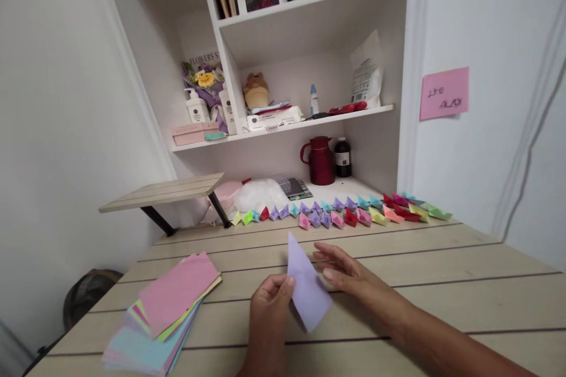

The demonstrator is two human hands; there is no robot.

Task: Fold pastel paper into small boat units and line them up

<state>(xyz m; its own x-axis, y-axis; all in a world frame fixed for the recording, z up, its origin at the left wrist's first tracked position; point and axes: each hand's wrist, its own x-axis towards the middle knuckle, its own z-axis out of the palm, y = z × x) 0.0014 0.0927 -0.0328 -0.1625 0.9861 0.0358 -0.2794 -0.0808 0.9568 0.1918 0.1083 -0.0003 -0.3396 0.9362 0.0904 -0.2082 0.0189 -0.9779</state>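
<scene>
A sheet of lilac paper (307,288) is held tilted just above the wooden table, one corner pointing up. My left hand (272,300) pinches its left edge between thumb and fingers. To the right of the sheet, my right hand (340,268) has its fingers stretched and apart, close to the paper's edge; it grips nothing. Whether the sheet carries a fold cannot be made out clearly. Left of my hands lies a fanned stack of coloured paper (179,294), pink on top, with yellow, blue and lilac sheets beneath.
Rows of small folded paper boats (351,217) line the table's back edge. A raised wooden stand (163,191) is at the back left. Behind, white shelves hold a red jug (322,160), a dark bottle (342,158) and a plush toy (256,91). A pink note (444,93) sticks to the right wall.
</scene>
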